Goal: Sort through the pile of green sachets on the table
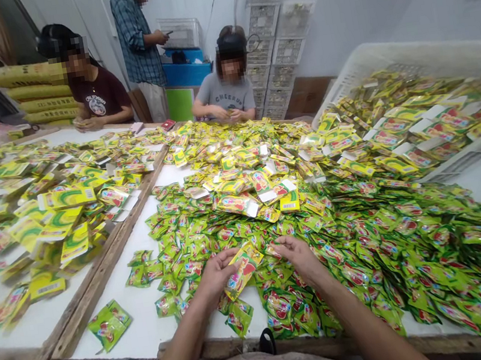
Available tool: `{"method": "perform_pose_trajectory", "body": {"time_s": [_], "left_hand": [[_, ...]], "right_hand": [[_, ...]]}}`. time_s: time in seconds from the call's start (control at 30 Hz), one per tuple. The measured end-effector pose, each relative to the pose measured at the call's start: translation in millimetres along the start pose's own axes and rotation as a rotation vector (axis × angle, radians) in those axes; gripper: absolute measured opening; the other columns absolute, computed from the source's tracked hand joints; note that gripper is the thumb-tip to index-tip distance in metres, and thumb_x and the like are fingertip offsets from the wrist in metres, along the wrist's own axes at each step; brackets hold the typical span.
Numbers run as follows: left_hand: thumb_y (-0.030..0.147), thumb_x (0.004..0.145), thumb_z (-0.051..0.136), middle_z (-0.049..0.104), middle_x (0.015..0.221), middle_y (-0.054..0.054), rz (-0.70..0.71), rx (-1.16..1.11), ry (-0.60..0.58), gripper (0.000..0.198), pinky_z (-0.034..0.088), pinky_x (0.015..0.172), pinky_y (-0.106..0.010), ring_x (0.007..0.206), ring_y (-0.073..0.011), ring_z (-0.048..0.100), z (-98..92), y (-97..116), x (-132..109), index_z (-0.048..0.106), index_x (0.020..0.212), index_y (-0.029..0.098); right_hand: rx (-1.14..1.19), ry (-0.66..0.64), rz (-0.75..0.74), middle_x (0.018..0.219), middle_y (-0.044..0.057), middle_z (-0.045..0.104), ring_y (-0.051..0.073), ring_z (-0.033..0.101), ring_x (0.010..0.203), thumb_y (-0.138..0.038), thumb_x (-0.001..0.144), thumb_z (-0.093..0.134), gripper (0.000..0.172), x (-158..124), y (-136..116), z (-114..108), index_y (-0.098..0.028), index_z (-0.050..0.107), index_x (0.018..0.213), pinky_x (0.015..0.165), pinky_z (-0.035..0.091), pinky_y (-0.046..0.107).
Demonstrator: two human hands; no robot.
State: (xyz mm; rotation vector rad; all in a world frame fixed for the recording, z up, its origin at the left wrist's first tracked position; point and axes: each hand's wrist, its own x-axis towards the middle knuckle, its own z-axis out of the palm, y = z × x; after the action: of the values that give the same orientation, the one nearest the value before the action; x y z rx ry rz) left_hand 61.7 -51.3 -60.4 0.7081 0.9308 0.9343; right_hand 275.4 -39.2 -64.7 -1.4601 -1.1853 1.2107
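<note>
White tabletop (118, 284), heavily covered. Green packets (369, 245) in one broad heap, centre to right, running down to the near edge and toward the near right corner. Yellow cartons (231, 181) banked behind them toward the far edge; more cartons spread over the left part, many with white end flaps out. White crate (430, 49) by the right edge, loaded with cartons. Past the far edge: tall stack of baskets (264, 42); beyond the far left corner, piled yellow sacks (30, 76). Three co-workers: one standing, plaid shirt (132, 33); two at the far edge, one in a maroon shirt (106, 95), one in a grey shirt (226, 91). Wood strip (130, 218) left of centre, near edge toward far edge.

Own hands apart, over the middle of the near edge. Left hand (216, 275) clamped on a single carton (243, 269), thumb against its printed face, carton tilted. Right hand (296, 256) just beside it, fingers bent together over the packets; cannot tell whether one is gripped. Loose packet (111, 325) alone near the near edge, just right of the strip.
</note>
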Motion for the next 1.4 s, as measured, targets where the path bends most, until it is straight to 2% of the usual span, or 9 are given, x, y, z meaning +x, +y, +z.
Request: {"method": "perform_pose_trajectory", "body": {"time_s": [0.2, 0.43, 0.53, 0.63, 0.73, 0.87, 1.1, 1.2, 1.4], "left_hand": [[0.029, 0.054, 0.079, 0.072, 0.082, -0.005, -0.003, 0.03, 0.02, 0.044, 0.048, 0.069, -0.027, 0.07, -0.0178, 0.065, 1.5, 1, -1, 0.065, 0.093, 0.015], [0.03, 0.054, 0.079, 0.072, 0.086, -0.007, 0.011, 0.075, 0.013, 0.045, 0.048, 0.068, -0.026, 0.072, -0.0181, 0.065, 0.1, -2, 2, 0.065, 0.093, 0.013], [0.031, 0.054, 0.079, 0.072, 0.084, -0.006, 0.008, 0.07, 0.008, 0.046, 0.048, 0.067, -0.027, 0.07, -0.018, 0.065, -2.0, -4, 4, 0.064, 0.093, 0.013], [0.031, 0.055, 0.079, 0.072, 0.084, -0.007, 0.012, 0.07, 0.01, 0.045, 0.048, 0.068, -0.028, 0.07, -0.0185, 0.065, -2.7, -5, 4, 0.064, 0.094, 0.014], [0.031, 0.056, 0.078, 0.072, 0.087, -0.007, 0.013, 0.072, -0.009, 0.045, 0.048, 0.069, -0.027, 0.072, -0.0188, 0.065, 0.0, -3, 3, 0.065, 0.095, 0.014], [0.03, 0.057, 0.078, 0.072, 0.087, -0.008, -0.027, 0.009, -0.129, 0.045, 0.048, 0.069, -0.027, 0.072, -0.0182, 0.066, 6.1, 1, 0, 0.066, 0.097, 0.014], [0.028, 0.055, 0.08, 0.072, 0.082, -0.009, -0.077, -0.049, -0.146, 0.048, 0.047, 0.063, -0.025, 0.065, -0.0169, 0.065, 8.5, 2, -1, 0.066, 0.097, 0.012], [0.029, 0.055, 0.08, 0.072, 0.084, -0.008, -0.078, -0.029, -0.127, 0.049, 0.047, 0.061, -0.025, 0.064, -0.0164, 0.064, 10.0, 1, 2, 0.066, 0.099, 0.013], [0.029, 0.056, 0.079, 0.072, 0.089, -0.007, -0.024, 0.054, -0.123, 0.044, 0.047, 0.066, -0.025, 0.07, -0.0165, 0.065, 13.9, 4, 5, 0.067, 0.096, 0.014]], "right_hand": [[-0.106, -0.032, -0.171, 0.084, 0.004, 0.063, 0.021, 0.059, 0.08, -0.041, 0.073, 0.059, 0.026, 2, -5, -4, -0.018, 0.06, 0.087, 0.072, 0.046, 0.031], [-0.84, 0.086, -0.347, 0.096, 0.01, 0.062, 0.024, 0.058, 0.085, -0.018, 0.078, 0.045, 0.031, 11, 18, -10, -0.017, 0.057, 0.107, 0.074, 0.045, 0.035], [-0.796, 0.116, -0.291, 0.086, 0.006, 0.063, 0.022, 0.058, 0.076, -0.023, 0.076, 0.051, 0.03, 10, 19, -14, -0.018, 0.057, 0.104, 0.068, 0.045, 0.033], [-0.753, 0.109, -0.28, 0.077, 0.004, 0.062, 0.021, 0.056, 0.069, -0.028, 0.077, 0.05, 0.014, 5, 11, -16, -0.02, 0.06, 0.082, 0.064, 0.042, 0.032], [-0.542, 0.059, -0.266, 0.07, 0.003, 0.06, 0.02, 0.055, 0.064, -0.035, 0.079, 0.05, 0.018, 1, -3, -12, -0.02, 0.058, 0.074, 0.06, 0.041, 0.03], [-0.259, -0.121, -0.233, 0.071, 0.001, 0.06, 0.017, 0.053, 0.062, -0.038, 0.075, 0.059, 0.019, 2, -22, -2, -0.02, 0.061, 0.077, 0.056, 0.041, 0.026], [-0.51, -0.241, -0.426, 0.072, 0.001, 0.061, 0.015, 0.05, 0.062, -0.03, 0.075, 0.063, 0.01, 1, -33, 10, -0.021, 0.065, 0.076, 0.06, 0.038, 0.027], [-0.422, -0.284, -0.349, 0.074, 0.001, 0.061, 0.016, 0.054, 0.066, -0.028, 0.075, 0.059, 0.01, -3, -34, 12, -0.021, 0.063, 0.082, 0.062, 0.041, 0.027], [-0.047, -0.227, -0.182, 0.082, 0.001, 0.057, 0.015, 0.057, 0.075, -0.026, 0.068, 0.066, 0.035, -7, -32, 13, -0.021, 0.05, 0.098, 0.067, 0.048, 0.027]]}}
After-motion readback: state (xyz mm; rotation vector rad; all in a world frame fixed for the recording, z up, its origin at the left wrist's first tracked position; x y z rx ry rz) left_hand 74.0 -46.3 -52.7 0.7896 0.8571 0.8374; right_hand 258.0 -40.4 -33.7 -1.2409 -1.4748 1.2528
